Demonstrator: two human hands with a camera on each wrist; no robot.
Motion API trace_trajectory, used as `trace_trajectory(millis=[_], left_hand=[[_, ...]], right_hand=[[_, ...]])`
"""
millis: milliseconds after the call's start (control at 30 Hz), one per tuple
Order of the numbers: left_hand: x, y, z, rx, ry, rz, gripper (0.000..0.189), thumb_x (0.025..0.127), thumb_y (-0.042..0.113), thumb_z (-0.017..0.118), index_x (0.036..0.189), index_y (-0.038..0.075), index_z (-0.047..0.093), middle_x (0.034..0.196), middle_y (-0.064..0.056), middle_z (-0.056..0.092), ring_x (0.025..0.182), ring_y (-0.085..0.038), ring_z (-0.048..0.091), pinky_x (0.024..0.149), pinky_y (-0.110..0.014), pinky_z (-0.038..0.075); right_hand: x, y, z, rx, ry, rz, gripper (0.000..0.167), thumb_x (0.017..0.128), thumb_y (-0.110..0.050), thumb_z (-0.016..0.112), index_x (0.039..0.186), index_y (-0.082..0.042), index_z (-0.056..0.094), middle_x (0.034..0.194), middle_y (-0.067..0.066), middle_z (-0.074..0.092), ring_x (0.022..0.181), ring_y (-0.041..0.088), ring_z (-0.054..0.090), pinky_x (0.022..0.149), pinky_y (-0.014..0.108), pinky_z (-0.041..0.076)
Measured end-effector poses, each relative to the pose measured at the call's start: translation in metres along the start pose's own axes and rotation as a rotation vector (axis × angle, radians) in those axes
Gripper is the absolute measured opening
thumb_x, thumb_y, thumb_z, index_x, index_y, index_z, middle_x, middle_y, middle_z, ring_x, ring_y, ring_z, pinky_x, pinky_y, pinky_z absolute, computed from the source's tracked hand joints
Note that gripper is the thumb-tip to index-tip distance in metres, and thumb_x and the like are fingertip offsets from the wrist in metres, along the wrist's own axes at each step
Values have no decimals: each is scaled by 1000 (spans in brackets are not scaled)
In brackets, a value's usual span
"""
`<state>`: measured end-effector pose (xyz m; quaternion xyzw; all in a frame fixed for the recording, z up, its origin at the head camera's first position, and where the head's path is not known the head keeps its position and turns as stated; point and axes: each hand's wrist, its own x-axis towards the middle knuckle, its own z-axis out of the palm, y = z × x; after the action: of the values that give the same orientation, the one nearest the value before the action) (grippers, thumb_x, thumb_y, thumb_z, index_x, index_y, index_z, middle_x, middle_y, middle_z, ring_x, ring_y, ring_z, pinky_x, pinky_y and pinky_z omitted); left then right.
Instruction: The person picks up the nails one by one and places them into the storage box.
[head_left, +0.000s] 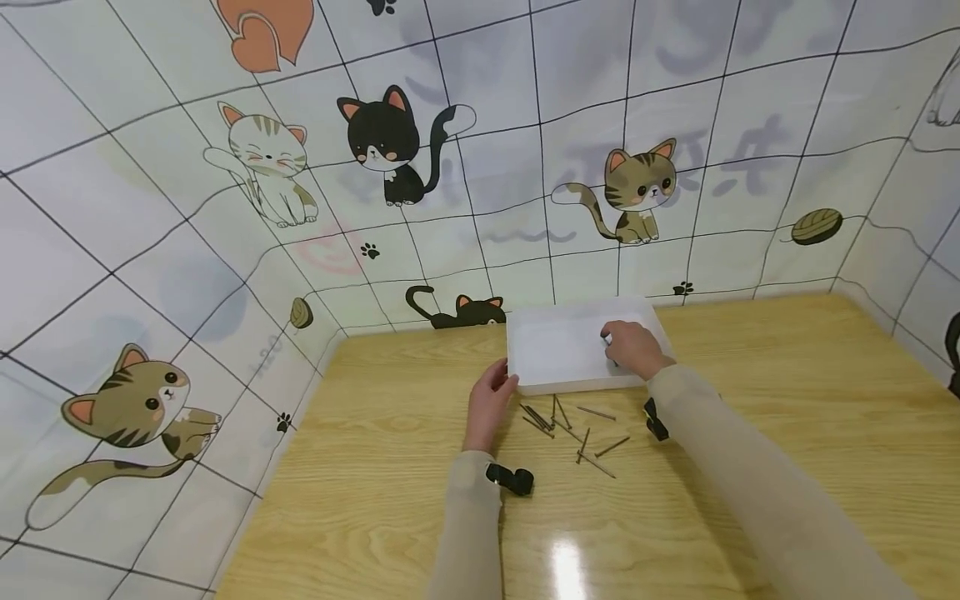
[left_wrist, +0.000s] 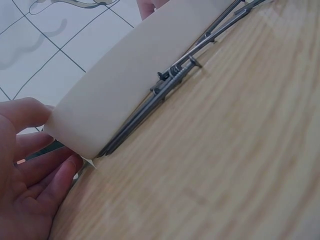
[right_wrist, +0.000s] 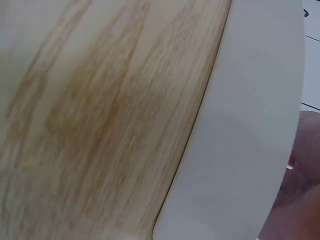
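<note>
A shallow white box [head_left: 558, 387] stands on the table near the wall. My left hand [head_left: 491, 404] holds its near left corner; in the left wrist view the thumb lies at the rim and the fingers [left_wrist: 65, 175] bend around the outside. Reaching over the near wall, my right hand [head_left: 636, 348] is inside the box at its right side, fingers curled on what look like nails, their dark ends showing beside the fingers. The box wall [right_wrist: 230, 120] hides most of that hand in the right wrist view. Several long nails [head_left: 538, 418] lie loose before the box, some close along its wall.
The wooden table [head_left: 390, 500] meets a wall covering [head_left: 510, 183] with cat drawings at the back and left. More nails [head_left: 596, 464] are scattered between my forearms. A dark object [head_left: 954, 354] shows at the far right edge.
</note>
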<state>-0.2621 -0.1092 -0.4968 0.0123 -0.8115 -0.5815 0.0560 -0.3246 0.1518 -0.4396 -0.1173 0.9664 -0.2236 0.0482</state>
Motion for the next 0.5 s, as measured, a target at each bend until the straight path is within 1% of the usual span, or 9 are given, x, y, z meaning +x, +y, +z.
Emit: trace_trajectory(millis=[133, 267, 500], left_hand=[[-1, 0, 2, -1, 5, -9, 43, 88, 30, 57, 129, 22, 49, 121, 4, 54, 103, -12, 50, 87, -33, 41], [0, 0, 2, 0, 4, -11, 43, 88, 31, 57, 129, 23, 49, 120, 5, 54, 104, -12, 50, 87, -34, 41], [0, 1, 2, 1, 1, -14, 43, 88, 30, 57, 129, 22, 49, 121, 5, 53, 104, -13, 50, 87, -34, 41]], right_hand=[[1, 1, 0, -2, 24, 4, 33, 83, -2, 50, 115, 4, 56, 110, 22, 57, 82, 28, 56, 68, 41, 44], [1, 2, 0, -1, 66, -2, 33, 82, 0, 49, 114, 5, 57, 110, 23, 57, 84, 31, 57, 70, 43, 45], [5, 6, 1, 1, 47, 18, 33, 83, -1, 48, 115, 5, 55, 114, 23, 55, 91, 33, 55, 73, 45, 44]])
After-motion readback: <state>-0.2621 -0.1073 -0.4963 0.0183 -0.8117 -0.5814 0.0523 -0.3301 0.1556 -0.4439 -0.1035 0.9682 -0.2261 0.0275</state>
